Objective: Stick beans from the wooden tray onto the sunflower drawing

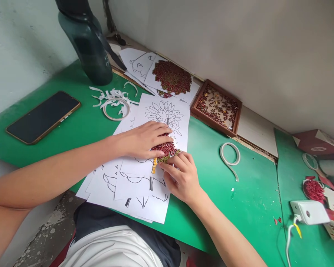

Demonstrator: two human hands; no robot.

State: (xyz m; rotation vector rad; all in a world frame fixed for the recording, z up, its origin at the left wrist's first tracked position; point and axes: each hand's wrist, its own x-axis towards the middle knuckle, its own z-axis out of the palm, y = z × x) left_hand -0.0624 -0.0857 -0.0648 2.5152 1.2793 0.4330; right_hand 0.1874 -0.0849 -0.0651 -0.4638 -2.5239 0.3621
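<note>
Arranging red and green beans (pixel 169 149) on flower sheet (pixel 183 141), mid-scene.
Left hand (pixel 146 139) spread over beans' left side; right hand (pixel 183 176) curled near-right, pinch unclear. Light fingertips likely prevent scattering.

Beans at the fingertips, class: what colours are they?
Dark red beans and green beans, shown in the head view.

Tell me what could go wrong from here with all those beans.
The left hand spreads over the red beans; a sideways slip might drag them out of place. The right hand sits at the edge of the green beans and could nudge some away. The brown tray is uncovered, so a knock might spill its loose beans.
</note>
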